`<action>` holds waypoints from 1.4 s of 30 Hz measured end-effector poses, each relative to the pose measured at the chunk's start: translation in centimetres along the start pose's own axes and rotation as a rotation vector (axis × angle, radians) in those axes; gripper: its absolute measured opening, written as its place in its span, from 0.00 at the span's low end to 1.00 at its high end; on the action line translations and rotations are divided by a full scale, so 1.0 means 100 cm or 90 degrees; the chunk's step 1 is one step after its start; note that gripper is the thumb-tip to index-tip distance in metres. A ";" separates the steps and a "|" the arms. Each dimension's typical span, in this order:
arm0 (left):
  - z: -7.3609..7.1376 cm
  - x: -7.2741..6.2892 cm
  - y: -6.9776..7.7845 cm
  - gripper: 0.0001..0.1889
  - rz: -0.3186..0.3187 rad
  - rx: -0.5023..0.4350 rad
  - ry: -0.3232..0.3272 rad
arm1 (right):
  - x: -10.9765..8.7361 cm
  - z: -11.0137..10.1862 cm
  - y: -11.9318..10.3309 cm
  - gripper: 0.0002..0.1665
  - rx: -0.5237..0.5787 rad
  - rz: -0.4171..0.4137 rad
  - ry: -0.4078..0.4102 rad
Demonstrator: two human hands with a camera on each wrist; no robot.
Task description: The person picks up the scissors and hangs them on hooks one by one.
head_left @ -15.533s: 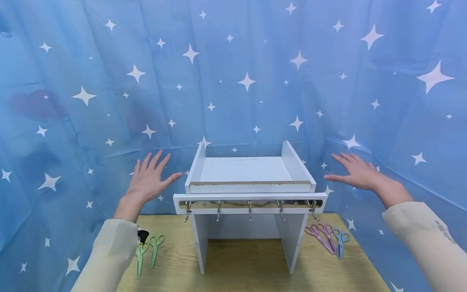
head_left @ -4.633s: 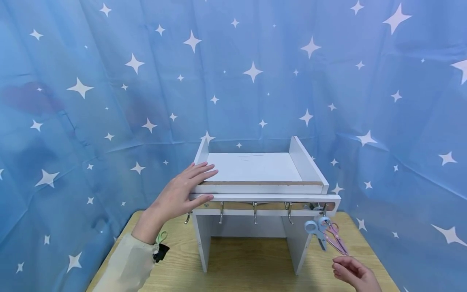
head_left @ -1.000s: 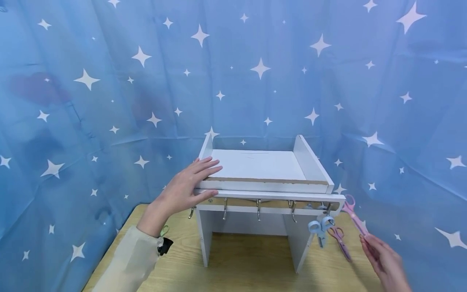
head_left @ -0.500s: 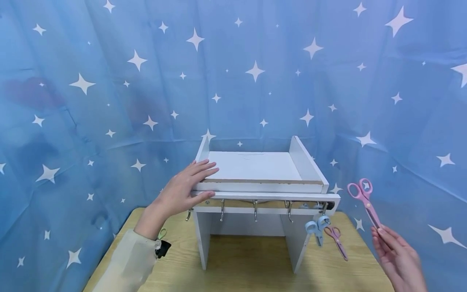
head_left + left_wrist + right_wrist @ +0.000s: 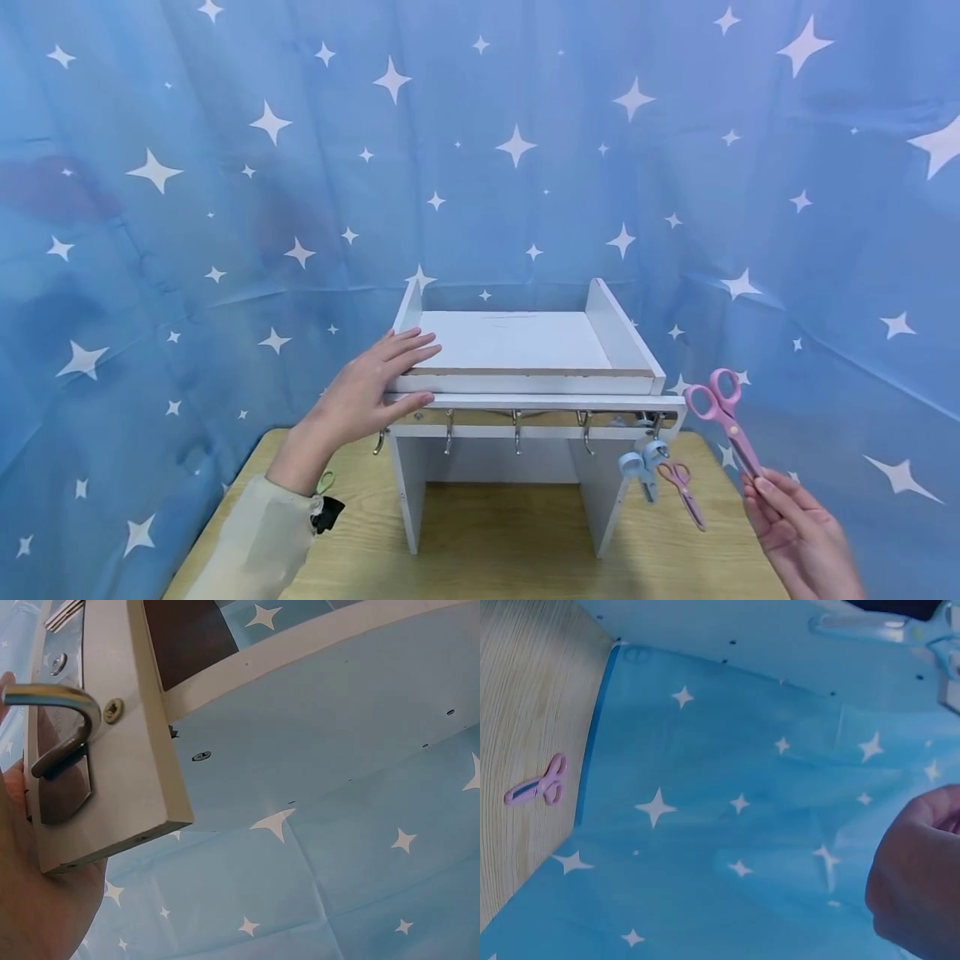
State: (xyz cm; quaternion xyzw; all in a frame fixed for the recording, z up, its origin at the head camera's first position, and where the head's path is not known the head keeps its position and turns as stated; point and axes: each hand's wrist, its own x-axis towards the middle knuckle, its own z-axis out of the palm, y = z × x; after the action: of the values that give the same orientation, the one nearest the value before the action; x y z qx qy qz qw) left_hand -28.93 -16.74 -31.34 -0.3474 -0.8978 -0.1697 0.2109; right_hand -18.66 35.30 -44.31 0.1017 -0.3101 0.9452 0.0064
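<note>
Left hand (image 5: 358, 402), eight o'clock, spread, apparently steadying hook rack (image 5: 555, 432); right hand (image 5: 801, 527), four o'clock, pinching pink scissors (image 5: 737, 435) tip-end, presumably freeing handles (image 5: 722, 408)

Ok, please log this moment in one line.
left hand: rests on white hooked rack; right hand: holds pink scissors; blue scissors: hang on metal hook; other pink scissors: on wooden table

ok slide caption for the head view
Right hand holds pink scissors by the blades; left hand rests on the white rack, where blue scissors hang.
</note>
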 end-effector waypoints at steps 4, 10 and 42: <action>0.000 -0.001 0.000 0.34 0.004 0.002 0.005 | -0.003 0.004 0.007 0.27 0.004 0.017 0.000; 0.000 0.000 0.001 0.33 0.006 0.003 0.003 | -0.008 0.010 0.019 0.28 0.003 0.038 -0.042; 0.000 0.000 0.000 0.34 0.020 0.013 0.026 | -0.006 0.021 0.082 0.21 -0.238 0.135 -0.079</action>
State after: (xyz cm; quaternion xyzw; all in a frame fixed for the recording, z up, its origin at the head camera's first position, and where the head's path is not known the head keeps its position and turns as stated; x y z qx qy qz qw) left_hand -28.94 -16.72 -31.37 -0.3557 -0.8894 -0.1643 0.2355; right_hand -18.32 27.48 -47.51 0.1234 -0.4884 0.8588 -0.0934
